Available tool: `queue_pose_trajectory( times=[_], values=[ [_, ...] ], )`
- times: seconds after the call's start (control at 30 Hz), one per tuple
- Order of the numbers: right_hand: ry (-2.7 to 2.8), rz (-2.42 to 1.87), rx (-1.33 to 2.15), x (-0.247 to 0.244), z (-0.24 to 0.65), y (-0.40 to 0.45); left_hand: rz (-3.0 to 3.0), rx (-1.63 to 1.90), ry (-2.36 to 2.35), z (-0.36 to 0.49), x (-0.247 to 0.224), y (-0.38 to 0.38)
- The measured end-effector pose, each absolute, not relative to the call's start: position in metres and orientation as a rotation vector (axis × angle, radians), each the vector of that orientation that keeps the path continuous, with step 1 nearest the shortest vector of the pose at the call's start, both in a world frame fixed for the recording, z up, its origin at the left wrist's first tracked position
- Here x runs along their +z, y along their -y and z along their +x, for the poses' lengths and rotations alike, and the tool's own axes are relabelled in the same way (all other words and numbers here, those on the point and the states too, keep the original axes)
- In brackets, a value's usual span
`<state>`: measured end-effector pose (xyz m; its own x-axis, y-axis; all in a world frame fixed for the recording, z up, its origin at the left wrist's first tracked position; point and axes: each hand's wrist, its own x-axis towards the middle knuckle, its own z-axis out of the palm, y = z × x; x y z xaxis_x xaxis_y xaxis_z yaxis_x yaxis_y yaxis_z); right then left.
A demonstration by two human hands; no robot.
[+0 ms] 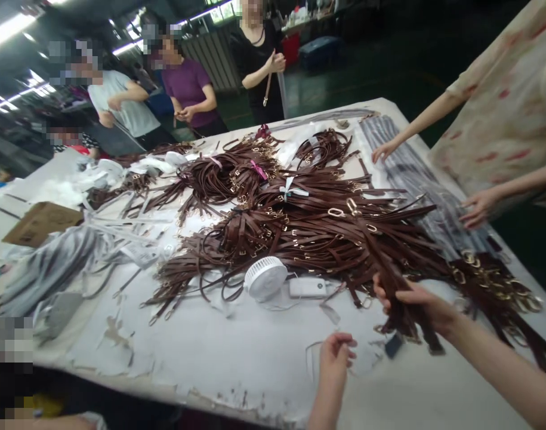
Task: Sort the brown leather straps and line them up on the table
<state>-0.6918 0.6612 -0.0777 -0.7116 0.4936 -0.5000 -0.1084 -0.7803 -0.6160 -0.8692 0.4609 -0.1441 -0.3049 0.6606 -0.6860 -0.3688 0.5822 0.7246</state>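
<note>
A bundle of brown leather straps with gold-coloured metal rings and buckles is gripped in my right hand, closed around its lower part. The bundle slants up and to the left, over the heap of brown straps on the table. My left hand is just above the table's near side, fingers loosely curled and somewhat apart, with nothing visible in them. Close to it, a small dark piece lies under the ends of the held straps. More straps with gold rings lie to the right.
A small white fan and a white box-like device sit before the heap. Grey wrapped strips line the right edge, where another person's hands rest. A cardboard piece lies left. Several people stand across the table.
</note>
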Motion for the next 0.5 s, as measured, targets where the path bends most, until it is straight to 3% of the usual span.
queue_pose_trajectory(
  times=[0.2,0.5],
  values=[
    [0.825,-1.552,2.357,-0.192,-0.627,-0.544,0.359,0.656,-1.692,-0.789,-0.200,-0.402],
    [0.727,-1.381,2.324,-0.160,-0.495,-0.515,0.564,0.489,-1.875,-0.751,-0.221,-0.376]
  ],
)
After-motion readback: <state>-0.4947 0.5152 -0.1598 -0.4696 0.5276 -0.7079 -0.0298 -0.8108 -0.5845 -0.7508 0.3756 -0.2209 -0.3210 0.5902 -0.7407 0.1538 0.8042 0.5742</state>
